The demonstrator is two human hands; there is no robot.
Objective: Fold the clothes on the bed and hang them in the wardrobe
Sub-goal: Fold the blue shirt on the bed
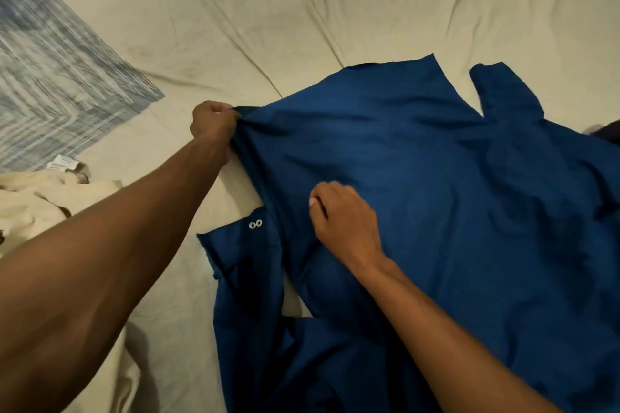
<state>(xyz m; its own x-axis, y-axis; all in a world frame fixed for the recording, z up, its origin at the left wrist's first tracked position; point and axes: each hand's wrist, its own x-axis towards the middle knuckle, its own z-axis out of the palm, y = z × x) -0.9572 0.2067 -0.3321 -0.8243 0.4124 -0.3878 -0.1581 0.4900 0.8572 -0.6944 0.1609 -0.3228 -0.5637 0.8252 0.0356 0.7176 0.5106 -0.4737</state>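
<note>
A dark blue shirt [453,178] lies spread across the cream bed sheet [268,10], back side up, with a cuff bearing two white buttons [255,224] near the middle. My left hand [213,122] grips the shirt's left edge in a fist and lifts it a little off the sheet. My right hand [345,218] rests on the middle of the shirt with its fingers curled into the cloth, pinching a fold. The shirt's lower part bunches toward the frame's bottom edge.
A blue and white patterned cloth [57,87] lies at the left of the bed. A cream garment [40,198] with a white label is crumpled below it. A dark object [607,131] peeks out at the right edge behind the shirt.
</note>
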